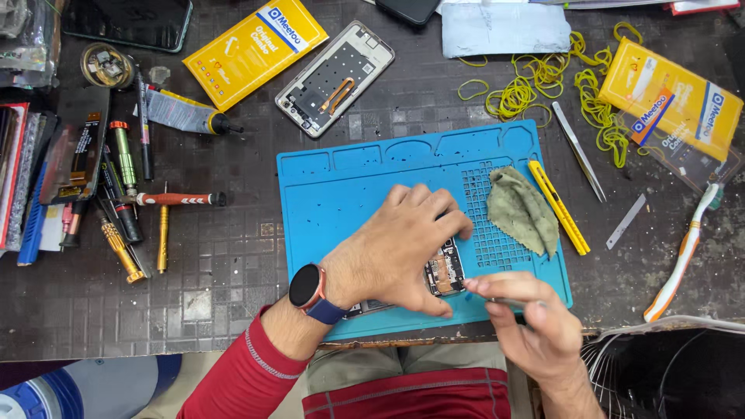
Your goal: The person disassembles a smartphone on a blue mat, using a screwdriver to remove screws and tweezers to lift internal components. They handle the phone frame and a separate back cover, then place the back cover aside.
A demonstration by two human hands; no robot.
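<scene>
Down from the head camera, the left hand [403, 244] lies flat and spread over an opened phone [442, 269] on the blue silicone work mat [349, 194], fingers pressing it down — pinning it, it seems, so the board cannot slide. Only a corner of the phone's dark circuitry shows past the fingers, near the mat's front edge. The right hand [528, 322] is pinched shut on a thin tool [497, 299], its tip aimed at that exposed corner; what kind of tool I cannot tell.

A green-grey cloth [521, 209] rests on the mat's gridded patch, just beside the work. A yellow utility knife [559, 208] lies across the mat's right edge, tweezers [578, 151] beyond it. Screwdrivers [159, 209] sit well apart on the left, and a bare phone frame [335, 77] lies above the mat — parked clear of the hands.
</scene>
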